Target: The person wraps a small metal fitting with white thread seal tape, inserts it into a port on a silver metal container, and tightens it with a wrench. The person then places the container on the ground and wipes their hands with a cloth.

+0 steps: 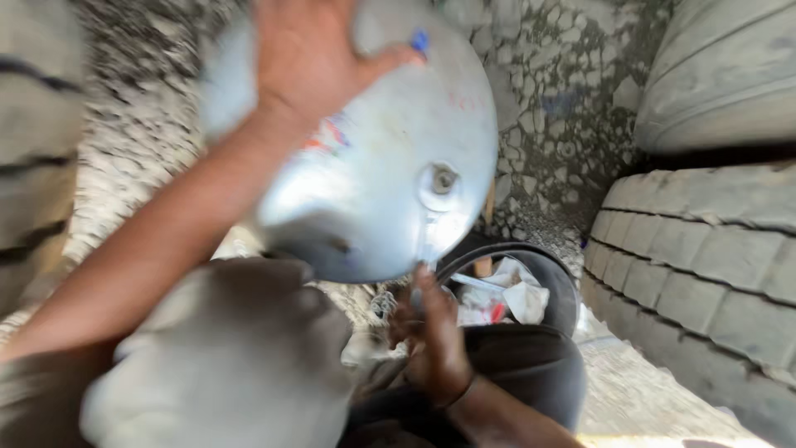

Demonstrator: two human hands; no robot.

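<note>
A round grey metal disc (398,166) with a small bolt near its centre and smears of red and blue paint is held up in front of me. My left hand (311,54) lies spread flat across its upper left face. My right hand (431,332) grips the disc's lower edge from beneath, fingers curled. The picture is blurred by motion.
Large worn tyres (713,241) are stacked at the right, and another tyre (33,141) stands at the left. A dark tyre (564,286) holding white crumpled paper lies below the disc. The ground (564,91) is cracked stone and gravel. My knees fill the bottom.
</note>
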